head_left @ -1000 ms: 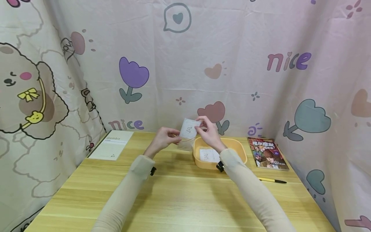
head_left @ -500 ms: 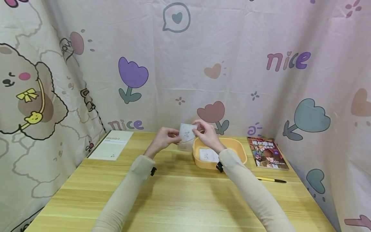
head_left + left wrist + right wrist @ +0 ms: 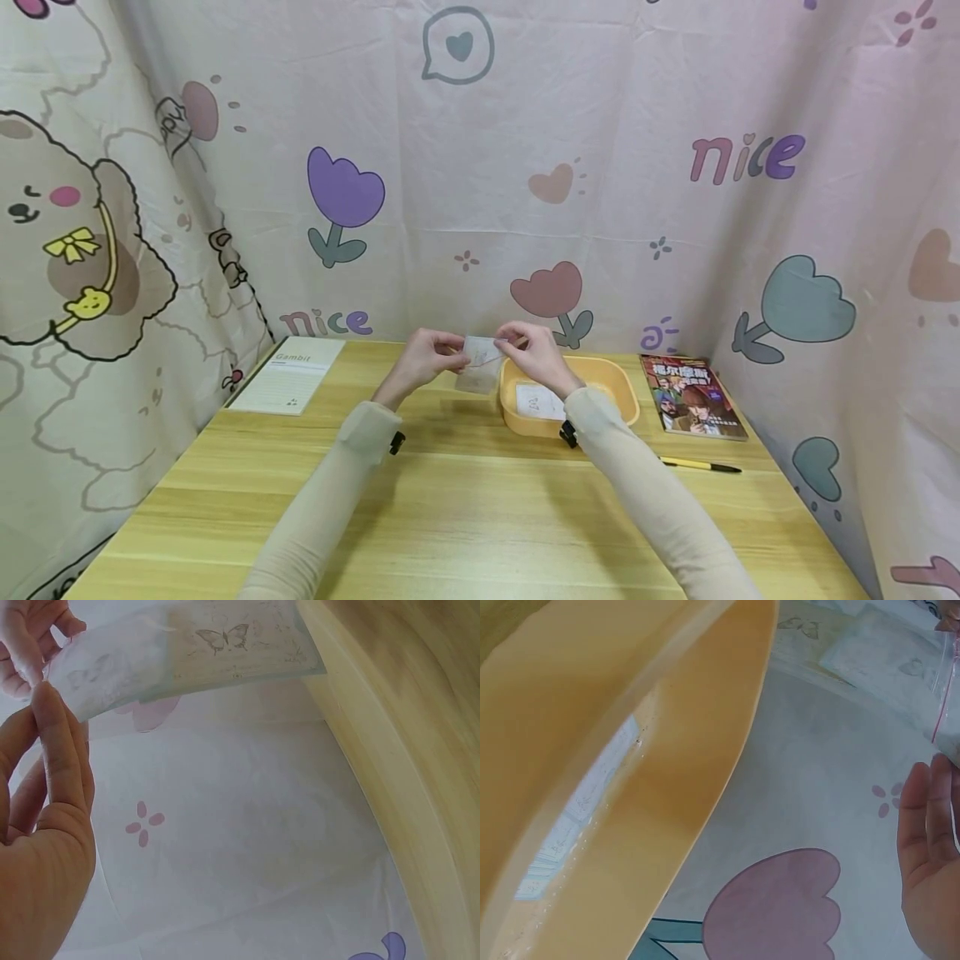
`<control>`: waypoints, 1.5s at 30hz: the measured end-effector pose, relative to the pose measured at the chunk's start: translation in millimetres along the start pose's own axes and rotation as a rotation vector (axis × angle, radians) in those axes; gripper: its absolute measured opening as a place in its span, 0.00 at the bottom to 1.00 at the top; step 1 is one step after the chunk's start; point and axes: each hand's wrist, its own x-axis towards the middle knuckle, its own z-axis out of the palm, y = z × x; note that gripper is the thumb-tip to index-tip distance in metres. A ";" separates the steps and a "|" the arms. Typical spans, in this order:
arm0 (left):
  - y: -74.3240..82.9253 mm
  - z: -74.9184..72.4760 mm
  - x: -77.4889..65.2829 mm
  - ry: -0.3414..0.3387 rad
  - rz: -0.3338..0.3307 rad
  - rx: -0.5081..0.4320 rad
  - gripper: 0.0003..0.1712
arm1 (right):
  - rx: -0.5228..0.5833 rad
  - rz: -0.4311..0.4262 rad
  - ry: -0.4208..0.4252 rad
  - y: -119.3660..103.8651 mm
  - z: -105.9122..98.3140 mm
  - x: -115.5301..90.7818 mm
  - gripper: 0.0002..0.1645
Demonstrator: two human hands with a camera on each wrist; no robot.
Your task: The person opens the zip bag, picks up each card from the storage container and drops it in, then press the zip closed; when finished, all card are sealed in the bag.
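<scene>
Above the table my left hand (image 3: 426,360) pinches the edge of a small clear zip bag (image 3: 476,382). A red zip line (image 3: 944,701) shows near its mouth in the right wrist view. With thumb and finger, my right hand (image 3: 542,357) pinches the upper right corner of a thin white square sheet (image 3: 482,347), its lower part at the bag's mouth. In the left wrist view, one butterfly print (image 3: 225,639) shows sharply through the far part of the bag. A fainter one lies nearer my fingers. The overlap of the layers is hard to make out.
A yellow plastic basket (image 3: 628,410) stands beneath my right wrist, holding more white butterfly-printed sheets (image 3: 538,401). Farther right lie a comic-style book (image 3: 693,398) and a yellow and black pen (image 3: 701,466). A notepad (image 3: 288,375) is at the left, and a printed curtain (image 3: 450,167) hangs behind.
My right hand has come down and slightly left, lowering the white sheet toward and partly behind the bag's zip line. My left hand has stayed in place holding the bag.
</scene>
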 end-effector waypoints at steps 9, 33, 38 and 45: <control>-0.6 0.2 0.6 0.004 -0.002 -0.003 0.17 | -0.053 -0.013 -0.036 3.1 1.8 -1.4 0.03; -0.9 -0.7 -0.4 -0.009 0.007 -0.001 0.17 | -0.070 0.032 -0.096 7.0 1.7 -4.6 0.07; -0.1 -1.6 -0.9 -0.011 0.003 -0.002 0.17 | -0.006 0.069 -0.080 8.4 -0.5 -6.5 0.06; -0.3 -2.8 -1.5 -0.005 -0.006 -0.004 0.17 | 0.072 0.095 -0.070 13.0 -3.6 -9.5 0.08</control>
